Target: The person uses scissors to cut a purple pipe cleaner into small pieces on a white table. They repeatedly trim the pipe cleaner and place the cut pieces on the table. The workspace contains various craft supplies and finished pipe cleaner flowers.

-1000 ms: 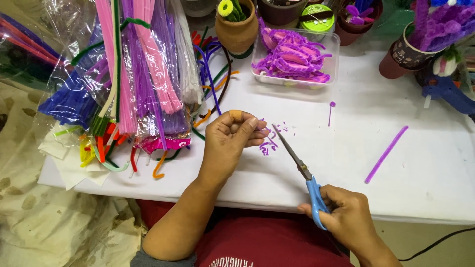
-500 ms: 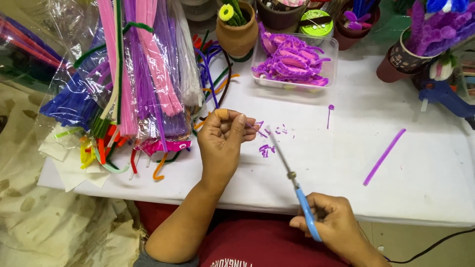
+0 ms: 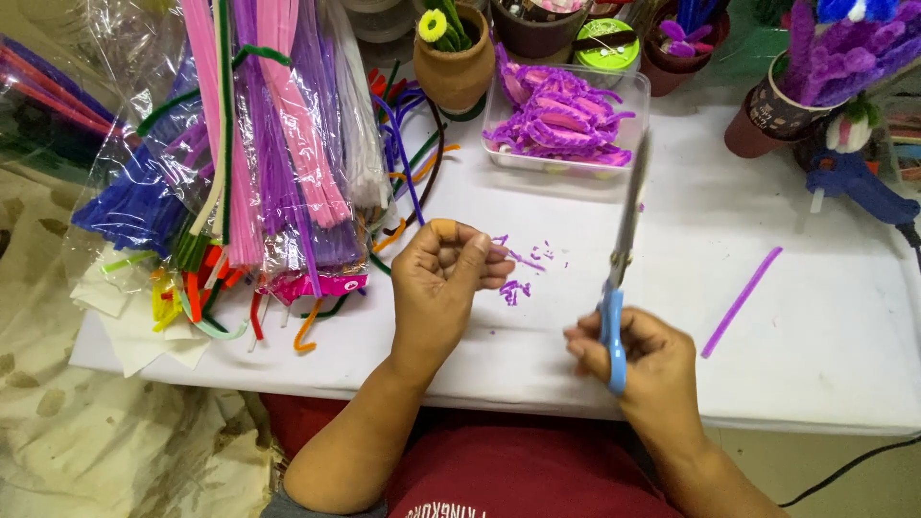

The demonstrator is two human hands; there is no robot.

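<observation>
- Right hand [image 3: 638, 360] closed on the blue handles of the scissors [image 3: 619, 259]; blades point up and away, together as far as the blur lets me tell, touching nothing.
- Left hand [image 3: 446, 278] curled, fingertips pinched on something small and purple, probably a short pipe cleaner piece; mostly hidden by the fingers.
- Hands well apart, scissors off to the right of the pinch.
- Between the hands, just past the left fingertips: purple clippings [image 3: 518, 278] on the white table [image 3: 537, 336]. Some trimming looks done.
- Right of the scissors: one long purple pipe cleaner [image 3: 741, 300], uncut.
- Beyond the hands: clear tray [image 3: 499, 125] of finished-looking purple pieces, clay pot [image 3: 456, 72] left of it.
- Left of the left hand: bagged pipe cleaners [image 3: 259, 163], lots of stock left.
</observation>
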